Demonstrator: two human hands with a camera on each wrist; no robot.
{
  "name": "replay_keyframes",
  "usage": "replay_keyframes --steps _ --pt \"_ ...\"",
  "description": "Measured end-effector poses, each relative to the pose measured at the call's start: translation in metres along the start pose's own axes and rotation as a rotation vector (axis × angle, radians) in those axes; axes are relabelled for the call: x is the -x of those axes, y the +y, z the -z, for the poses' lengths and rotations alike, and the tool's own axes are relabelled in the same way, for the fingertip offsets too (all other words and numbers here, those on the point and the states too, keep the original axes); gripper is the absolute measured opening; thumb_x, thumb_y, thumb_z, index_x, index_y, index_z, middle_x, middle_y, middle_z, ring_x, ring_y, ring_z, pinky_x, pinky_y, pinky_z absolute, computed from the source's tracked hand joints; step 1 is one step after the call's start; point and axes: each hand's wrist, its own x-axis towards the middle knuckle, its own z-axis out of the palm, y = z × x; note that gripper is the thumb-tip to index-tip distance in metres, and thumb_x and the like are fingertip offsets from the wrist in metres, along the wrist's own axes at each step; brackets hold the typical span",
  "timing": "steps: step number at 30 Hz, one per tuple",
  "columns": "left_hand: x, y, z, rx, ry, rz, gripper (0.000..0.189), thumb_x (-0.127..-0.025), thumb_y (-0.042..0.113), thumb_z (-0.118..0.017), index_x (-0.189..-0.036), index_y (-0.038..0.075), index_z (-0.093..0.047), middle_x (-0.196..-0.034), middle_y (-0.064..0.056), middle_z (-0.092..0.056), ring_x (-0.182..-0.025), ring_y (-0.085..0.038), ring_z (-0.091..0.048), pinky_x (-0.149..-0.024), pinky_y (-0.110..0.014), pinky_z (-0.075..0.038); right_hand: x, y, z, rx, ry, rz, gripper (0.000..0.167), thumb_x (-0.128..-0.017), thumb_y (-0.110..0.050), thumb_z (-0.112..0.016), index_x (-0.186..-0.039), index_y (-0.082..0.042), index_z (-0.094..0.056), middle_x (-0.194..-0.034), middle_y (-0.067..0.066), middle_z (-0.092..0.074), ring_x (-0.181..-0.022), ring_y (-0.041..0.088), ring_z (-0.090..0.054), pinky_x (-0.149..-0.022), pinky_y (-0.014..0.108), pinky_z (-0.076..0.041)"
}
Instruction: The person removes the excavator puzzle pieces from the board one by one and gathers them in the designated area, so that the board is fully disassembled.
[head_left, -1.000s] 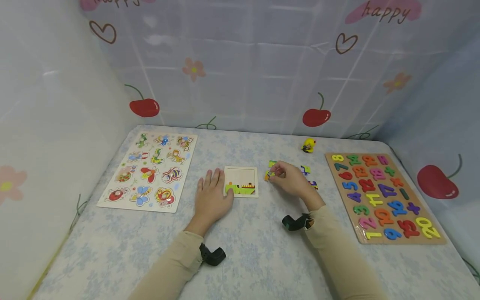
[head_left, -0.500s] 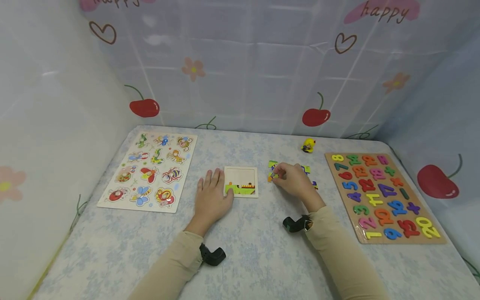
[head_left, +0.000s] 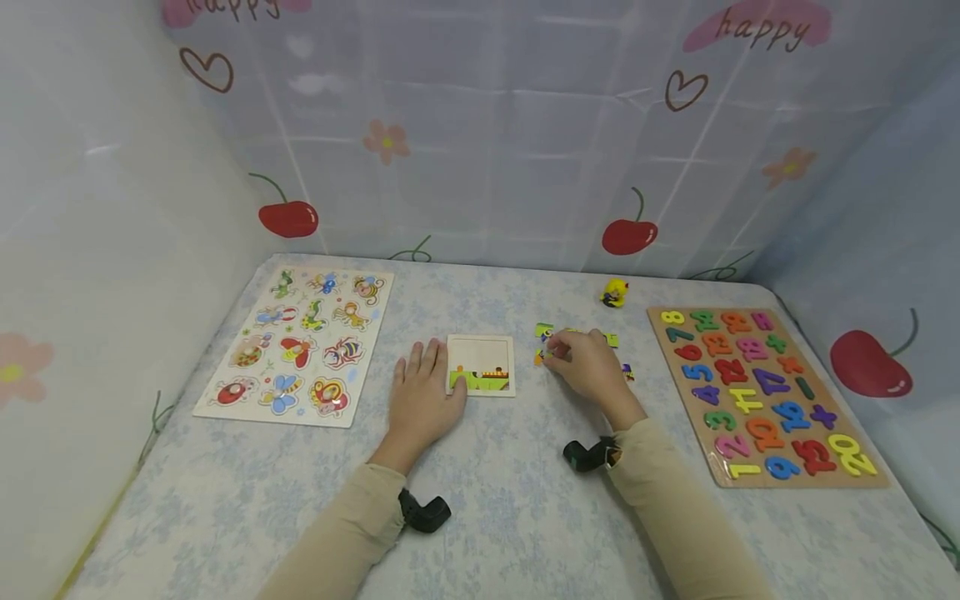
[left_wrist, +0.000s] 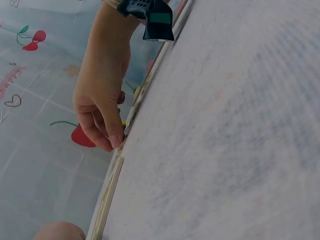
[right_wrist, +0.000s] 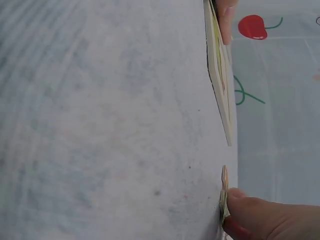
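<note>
My left hand [head_left: 426, 396] lies flat with spread fingers at the left side of a small wooden puzzle tray [head_left: 482, 340], the thumb over its lower left edge. Green-and-red puzzle pieces [head_left: 483, 381] fill the tray's lower part; bare wood shows above. Right of the tray, my right hand [head_left: 588, 367] pinches a small orange-marked puzzle piece [head_left: 539, 357] between thumb and fingers, low over the table. In the right wrist view, the thumb presses against this thin piece [right_wrist: 224, 192]. Other loose pieces [head_left: 612, 340] lie around and partly under this hand.
An insect puzzle board [head_left: 296, 346] lies at the left, and a number puzzle board [head_left: 765, 400] at the right. A small yellow toy figure [head_left: 614, 292] stands toward the back. Printed curtains [head_left: 480, 167] close off the table's back and sides.
The right hand has shifted slightly right with the orange-marked piece, away from the tray, then stays nearly in place. The left hand has not moved. The head view tips slightly.
</note>
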Motion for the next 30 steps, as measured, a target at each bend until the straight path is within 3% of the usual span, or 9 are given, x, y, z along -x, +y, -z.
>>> replay_keyframes --steps 6,11,19,30 --pt "0.0 0.001 0.0 0.021 0.019 0.006 0.082 -0.097 0.063 -0.035 -0.159 0.011 -0.024 -0.166 -0.007 -0.022 -0.156 -0.028 -0.012 -0.125 -0.053 -0.008 0.002 0.001 -0.001 -0.067 0.012 -0.009 0.023 -0.093 -0.028 -0.071 -0.112 -0.016 -0.07 -0.094 0.002 -0.069 -0.093 0.024 -0.05 -0.075 0.036 -0.043" --pt "-0.003 0.001 -0.001 0.013 0.048 0.002 0.082 -0.096 0.064 -0.038 -0.158 0.01 -0.027 -0.164 -0.009 -0.027 -0.154 -0.03 -0.018 -0.124 -0.054 -0.012 0.002 -0.006 -0.004 -0.131 -0.006 0.075 0.025 -0.092 -0.025 -0.072 -0.114 -0.014 -0.071 -0.089 0.001 -0.066 -0.095 0.023 -0.05 -0.08 0.036 -0.04" --pt "-0.005 0.002 -0.001 -0.017 0.035 0.024 0.081 -0.096 0.063 -0.04 -0.158 0.013 -0.026 -0.165 -0.008 -0.025 -0.155 -0.029 -0.016 -0.124 -0.053 -0.012 0.007 -0.028 -0.016 -0.159 -0.093 0.161 0.026 -0.093 -0.023 -0.071 -0.117 -0.015 -0.071 -0.086 -0.001 -0.063 -0.09 0.02 -0.051 -0.088 0.04 -0.041" --pt "-0.01 0.006 0.001 0.014 -0.003 0.055 0.088 -0.094 0.065 -0.042 -0.16 0.011 -0.02 -0.167 -0.013 -0.014 -0.156 -0.033 -0.005 -0.124 -0.057 -0.004 0.012 -0.039 -0.031 -0.115 -0.142 0.218 0.025 -0.091 -0.03 -0.073 -0.113 -0.018 -0.073 -0.09 -0.005 -0.061 -0.086 0.016 -0.047 -0.076 0.031 -0.038"
